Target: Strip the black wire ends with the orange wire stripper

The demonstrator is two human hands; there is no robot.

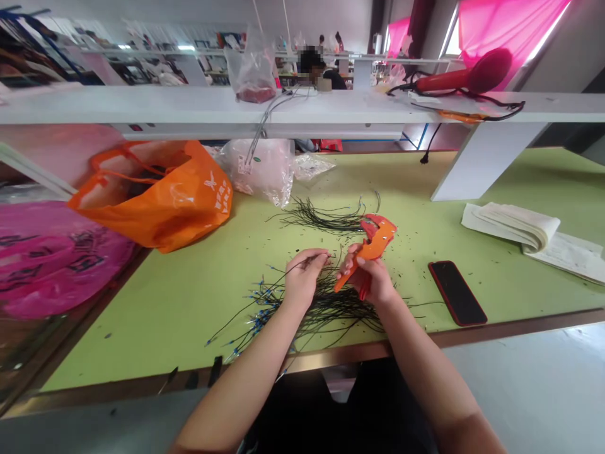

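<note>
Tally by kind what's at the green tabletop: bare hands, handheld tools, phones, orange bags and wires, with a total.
Bare hands: 2 (left hand, right hand)
Orange-and-red handheld tool: 1
Black rectangular phone with red edge: 1
Orange bag with white print: 1
Thin black wires with blue ends: too tangled to count
Total, wires excluded: 5

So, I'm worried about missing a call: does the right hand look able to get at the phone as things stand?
Likely yes: the phone lies near the right hand with nothing tall between, but that hand holds an orange tool it would probably need to put down first.
</note>
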